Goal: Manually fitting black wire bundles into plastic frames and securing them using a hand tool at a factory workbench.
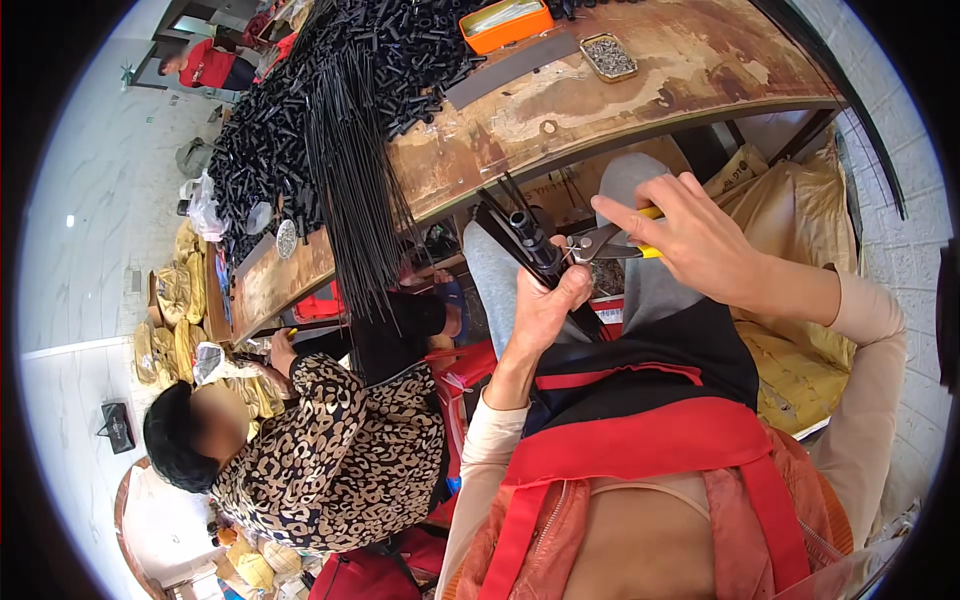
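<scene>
- Left hand [546, 308] grips black cylindrical plastic pieces [531, 236].
- Right hand [702, 240] clasps yellow-handled metal pliers [600, 243] beside them.
- Worn brown wooden table [690, 75] bears heaped black tubes [262, 150].

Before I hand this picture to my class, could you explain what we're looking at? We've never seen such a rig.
There is no machine, just a person's bare hands. The picture comes from the left of two fisheye cameras worn on the head, looking down, so straight edges bend. The left hand grips black tubular parts; the right hand holds yellow-handled pliers against them. On the wooden table lie a heap of short black pieces, long black strands, an orange box and a small tray of tiny bits. A co-worker is at left.
</scene>
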The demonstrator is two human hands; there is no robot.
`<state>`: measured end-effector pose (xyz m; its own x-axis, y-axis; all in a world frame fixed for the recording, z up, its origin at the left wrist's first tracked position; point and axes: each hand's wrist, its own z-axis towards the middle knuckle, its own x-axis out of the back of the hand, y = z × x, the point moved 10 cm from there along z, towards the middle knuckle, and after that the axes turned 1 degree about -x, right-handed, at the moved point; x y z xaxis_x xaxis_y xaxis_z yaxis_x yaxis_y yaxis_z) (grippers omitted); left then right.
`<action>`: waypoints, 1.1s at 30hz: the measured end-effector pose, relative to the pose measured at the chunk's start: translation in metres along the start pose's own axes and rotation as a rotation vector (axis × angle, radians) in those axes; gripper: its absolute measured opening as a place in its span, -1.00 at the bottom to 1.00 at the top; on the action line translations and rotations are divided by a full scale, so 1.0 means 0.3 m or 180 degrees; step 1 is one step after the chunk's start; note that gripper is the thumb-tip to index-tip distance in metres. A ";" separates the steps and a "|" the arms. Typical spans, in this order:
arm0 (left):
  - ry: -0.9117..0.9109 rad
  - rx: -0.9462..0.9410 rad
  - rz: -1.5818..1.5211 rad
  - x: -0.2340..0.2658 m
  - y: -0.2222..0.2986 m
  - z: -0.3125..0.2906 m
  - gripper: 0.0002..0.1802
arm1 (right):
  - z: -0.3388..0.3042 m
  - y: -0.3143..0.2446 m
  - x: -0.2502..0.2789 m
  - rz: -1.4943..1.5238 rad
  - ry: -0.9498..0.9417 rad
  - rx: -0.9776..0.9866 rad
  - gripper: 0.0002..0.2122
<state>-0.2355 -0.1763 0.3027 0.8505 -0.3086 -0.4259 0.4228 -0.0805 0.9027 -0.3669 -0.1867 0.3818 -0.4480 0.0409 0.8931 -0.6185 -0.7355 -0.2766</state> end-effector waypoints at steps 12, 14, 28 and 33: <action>-0.0033 -0.0020 -0.0052 0.010 -0.004 -0.008 -0.70 | 0.003 -0.029 0.022 -0.0313 0.0314 0.0221 -0.45; -0.0037 -0.0029 -0.0071 0.011 -0.004 -0.009 -0.71 | 0.002 -0.032 0.025 -0.0460 0.0310 0.0260 -0.47; -0.0018 0.0040 -0.0178 0.005 -0.027 -0.006 -0.66 | -0.009 -0.061 0.106 -0.0735 -0.0679 0.0842 -0.52; 0.0028 0.0070 0.1043 0.005 -0.011 -0.009 -0.74 | -0.149 -0.044 -0.096 0.3898 -0.2698 -0.2111 -0.51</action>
<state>-0.2348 -0.1739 0.2991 0.9429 -0.3132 -0.1129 0.1193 0.0013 0.9929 -0.3746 -0.1478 0.3440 -0.5282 -0.8436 -0.0966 -0.4339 0.3660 -0.8233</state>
